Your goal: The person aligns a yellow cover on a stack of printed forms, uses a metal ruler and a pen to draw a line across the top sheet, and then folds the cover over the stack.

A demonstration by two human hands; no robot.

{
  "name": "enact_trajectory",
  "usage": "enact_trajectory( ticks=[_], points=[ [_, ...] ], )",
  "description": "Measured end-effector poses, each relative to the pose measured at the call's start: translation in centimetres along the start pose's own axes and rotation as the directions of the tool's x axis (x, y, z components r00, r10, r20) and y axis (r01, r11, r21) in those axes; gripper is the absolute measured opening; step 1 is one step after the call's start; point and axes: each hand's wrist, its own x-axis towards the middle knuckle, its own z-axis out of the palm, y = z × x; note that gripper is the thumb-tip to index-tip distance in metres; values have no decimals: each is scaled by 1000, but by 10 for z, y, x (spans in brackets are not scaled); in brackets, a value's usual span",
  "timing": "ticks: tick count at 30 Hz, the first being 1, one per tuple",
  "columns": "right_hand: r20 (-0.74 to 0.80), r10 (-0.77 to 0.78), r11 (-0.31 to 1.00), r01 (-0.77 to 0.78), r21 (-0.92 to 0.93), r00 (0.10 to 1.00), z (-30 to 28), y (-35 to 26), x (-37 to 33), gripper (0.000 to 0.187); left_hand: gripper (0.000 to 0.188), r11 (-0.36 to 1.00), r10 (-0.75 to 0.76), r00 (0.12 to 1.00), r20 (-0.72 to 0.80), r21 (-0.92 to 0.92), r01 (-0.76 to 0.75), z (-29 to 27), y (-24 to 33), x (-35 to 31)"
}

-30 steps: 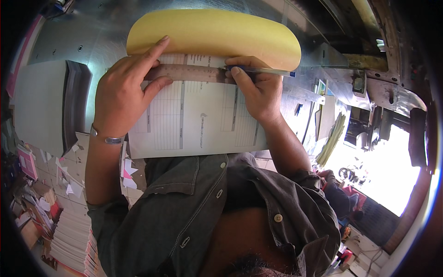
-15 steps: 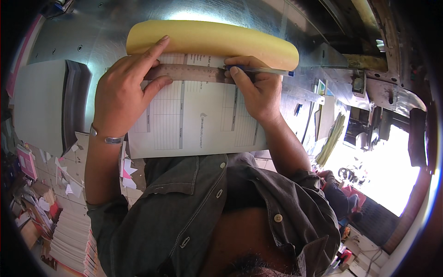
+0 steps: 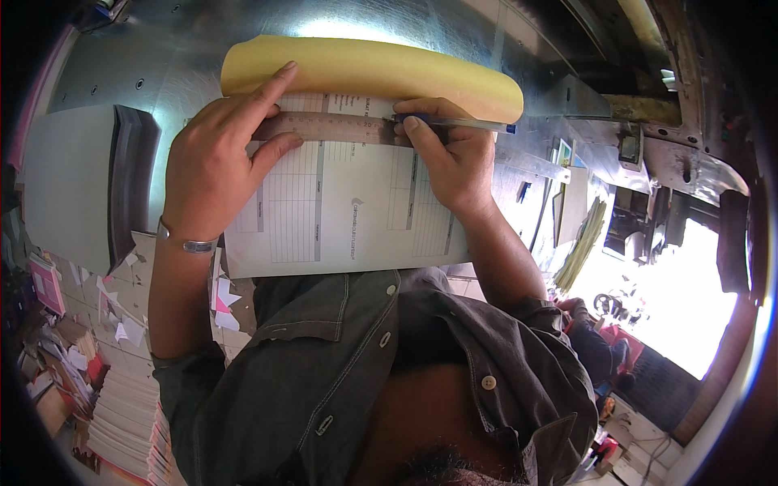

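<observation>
A bare metal surface [image 3: 162,57] fills the upper part of the head view, with a grey slab-like block [image 3: 73,182] lying on it at the person's left. At the middle lies a stack of white printed forms [image 3: 348,219], ruled with tables, its near edge just above the person's grey shirt. Behind the forms and touching their far edge lies a long yellow roll [image 3: 381,69] stretching across the surface. A steel ruler [image 3: 332,127] lies flat across the top of the forms, just in front of the roll. The left hand [image 3: 215,162], a metal bangle [image 3: 188,241] at its wrist, presses down on the ruler's left end with its fingers spread wide, the forefinger reaching up to the yellow roll. The right hand [image 3: 454,158] rests on the ruler's right end, its fingers closed around a thin blue-tipped pen [image 3: 462,123] laid along the ruler's edge. Paper scraps [image 3: 121,316] litter the floor at lower left.
</observation>
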Motion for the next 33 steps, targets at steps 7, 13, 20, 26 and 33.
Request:
enact_trajectory(
  ticks=[7, 13, 20, 26, 33],
  points=[
    [54, 28, 998, -25, -58, 998, -3, -6, 0, 18, 80, 1000, -2, 1000, 2, -7, 2, 0, -1, 0],
    [54, 21, 998, -18, -63, 998, -3, -5, 0, 19, 80, 1000, -2, 1000, 5, -8, 2, -1, -1, 0],
    [47, 22, 998, -19, -64, 999, -3, -7, 0, 19, 81, 1000, -1, 1000, 3, -15, 1, -1, 0, 0],
    [54, 24, 996, -18, -92, 998, -4, -6, 0, 18, 81, 1000, -6, 1000, 6, -13, 6, 0, 0, 0],
    [9, 182, 936, -176, 304, 983, -4, -10, 3, 15, 80, 1000, -3, 1000, 5, -14, 3, -1, 0, 0]
  ],
)
